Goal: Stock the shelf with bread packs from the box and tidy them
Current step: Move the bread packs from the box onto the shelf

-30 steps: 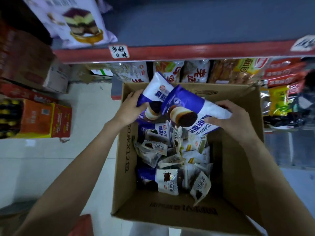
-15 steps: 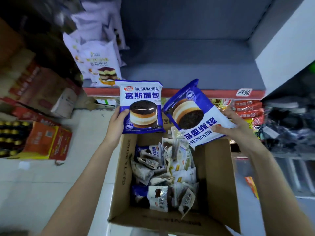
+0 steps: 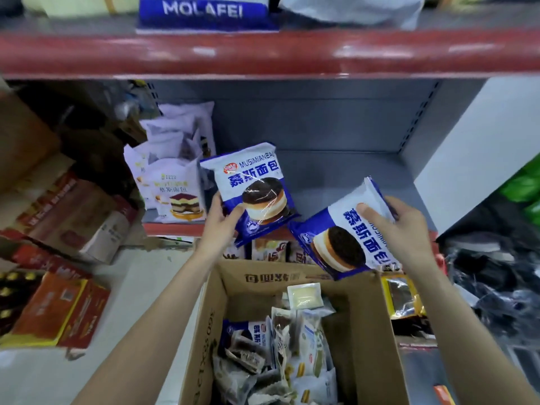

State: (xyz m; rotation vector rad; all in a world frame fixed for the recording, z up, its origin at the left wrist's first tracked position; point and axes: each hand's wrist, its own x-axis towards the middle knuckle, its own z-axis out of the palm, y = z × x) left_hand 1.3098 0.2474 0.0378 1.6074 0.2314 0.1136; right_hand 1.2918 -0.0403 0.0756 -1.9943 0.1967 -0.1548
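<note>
My left hand [image 3: 219, 226] grips the lower left corner of an upright blue-and-white bread pack [image 3: 253, 190], held over the front of the grey shelf [image 3: 344, 173]. My right hand [image 3: 395, 229] holds a second, like pack [image 3: 344, 238] turned sideways, above the far rim of the open cardboard box [image 3: 377, 340]. Inside the box lie several small wrapped bread packs [image 3: 280, 355]. At the shelf's left end stand pale cake-picture packs [image 3: 172, 188].
A red shelf edge [image 3: 263, 54] runs overhead with a blue MOLAFEI box [image 3: 204, 13] on it. Cartons [image 3: 58, 217] and an orange box [image 3: 55, 311] sit on the floor at left. Packs fill the lower shelf behind the box; dark bags [image 3: 496, 276] lie at right.
Both hands have lifted the two packs out of the box and up to the grey shelf. My view has tilted upward, so the upper red shelf edge now shows.
</note>
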